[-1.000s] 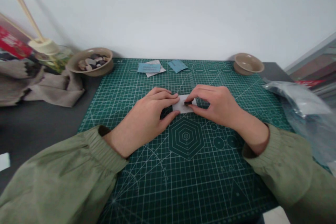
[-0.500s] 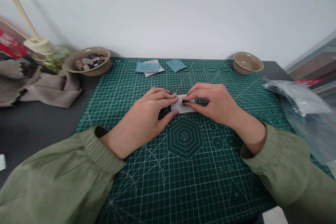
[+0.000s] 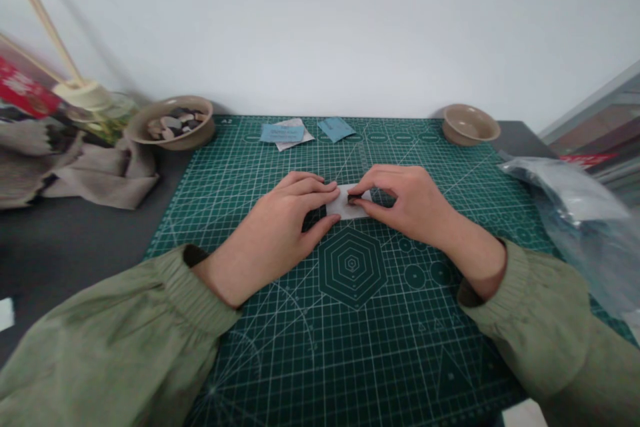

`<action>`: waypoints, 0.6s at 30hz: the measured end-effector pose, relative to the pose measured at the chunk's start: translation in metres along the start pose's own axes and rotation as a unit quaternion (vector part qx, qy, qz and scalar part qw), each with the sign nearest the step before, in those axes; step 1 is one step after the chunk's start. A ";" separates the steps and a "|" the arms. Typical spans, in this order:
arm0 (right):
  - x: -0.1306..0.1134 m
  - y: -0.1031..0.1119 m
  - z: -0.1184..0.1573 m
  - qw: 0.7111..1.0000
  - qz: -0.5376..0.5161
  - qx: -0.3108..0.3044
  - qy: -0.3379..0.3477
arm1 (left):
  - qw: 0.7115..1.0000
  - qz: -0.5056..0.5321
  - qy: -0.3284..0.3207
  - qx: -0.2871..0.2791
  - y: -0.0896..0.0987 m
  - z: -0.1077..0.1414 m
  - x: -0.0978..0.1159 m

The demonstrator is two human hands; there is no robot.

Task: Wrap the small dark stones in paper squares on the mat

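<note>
On the green cutting mat [image 3: 350, 340] lies a small white wipe [image 3: 345, 209], flat and rectangular. My left hand [image 3: 280, 230] pins its left end, index fingertip near the far corner and thumb at the near edge. Between the thumb and fingers of my right hand [image 3: 413, 203] is a small dark pebble [image 3: 353, 199], held against or just above the wipe; I cannot tell which. The right fingers partly cover both the pebble and the wipe's right end.
A bowl of mixed pebbles [image 3: 173, 125] stands at the back left, another brown bowl [image 3: 471, 125] at the back right. Blue sachets [image 3: 337, 128] lie along the mat's far edge. Grey cloth [image 3: 105, 170] and a reed diffuser [image 3: 87, 95] are left, a clear plastic bag [image 3: 575, 207] right.
The view has shifted slightly, so everything sits a little lower. My right fingers have moved slightly with the pebble, which shows darker now. The left hand keeps its place on the wipe.
</note>
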State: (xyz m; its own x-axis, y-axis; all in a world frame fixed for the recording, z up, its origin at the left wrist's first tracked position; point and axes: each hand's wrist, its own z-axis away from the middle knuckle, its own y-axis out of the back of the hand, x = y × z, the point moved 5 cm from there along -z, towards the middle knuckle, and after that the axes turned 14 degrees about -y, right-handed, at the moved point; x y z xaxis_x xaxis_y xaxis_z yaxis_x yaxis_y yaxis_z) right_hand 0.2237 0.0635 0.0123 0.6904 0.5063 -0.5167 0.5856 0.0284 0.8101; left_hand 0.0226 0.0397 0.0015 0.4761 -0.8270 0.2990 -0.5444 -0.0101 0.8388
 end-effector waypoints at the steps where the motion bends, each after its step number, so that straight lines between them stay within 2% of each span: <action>1: 0.000 0.000 0.000 1.000 0.001 -0.001 0.003 | 1.000 -0.001 0.001 -0.001 0.000 0.000 0.000; 9: -0.003 -0.003 0.003 0.998 0.057 -0.017 0.036 | 1.000 -0.004 0.000 -0.001 -0.001 0.001 -0.001; 18: -0.009 -0.003 0.004 0.996 0.064 -0.016 0.056 | 1.000 0.006 0.001 0.005 0.000 0.001 0.000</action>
State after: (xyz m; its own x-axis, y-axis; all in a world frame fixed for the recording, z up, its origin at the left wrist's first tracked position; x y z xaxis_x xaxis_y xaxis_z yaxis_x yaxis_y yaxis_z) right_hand 0.2169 0.0555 0.0133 0.7056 0.6004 -0.3763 0.4807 -0.0154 0.8768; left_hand 0.0222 0.0392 0.0014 0.4703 -0.8265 0.3095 -0.5570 -0.0059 0.8305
